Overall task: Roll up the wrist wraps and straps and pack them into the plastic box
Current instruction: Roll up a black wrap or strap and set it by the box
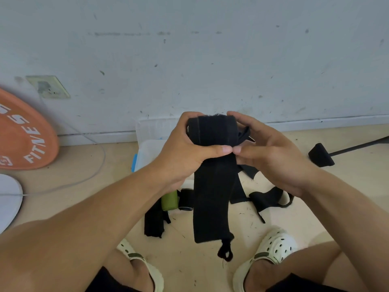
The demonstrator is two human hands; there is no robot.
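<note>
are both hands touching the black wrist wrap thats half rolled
Touching: the head view shows left hand and right hand gripping the black fabric wrist wrap.

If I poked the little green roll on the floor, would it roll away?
Probably a little. The green roll looks round like a tube and lies on its side on the smooth floor, so a poke across it could start it rolling. It likely wouldn't go far: a black roll lies right beside it. It looks like wound cloth, so probably soft and light.

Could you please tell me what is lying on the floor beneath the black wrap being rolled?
Under the hanging black wrap lie a green roll, a black roll and loose black straps; anything directly behind it is covered.
</note>
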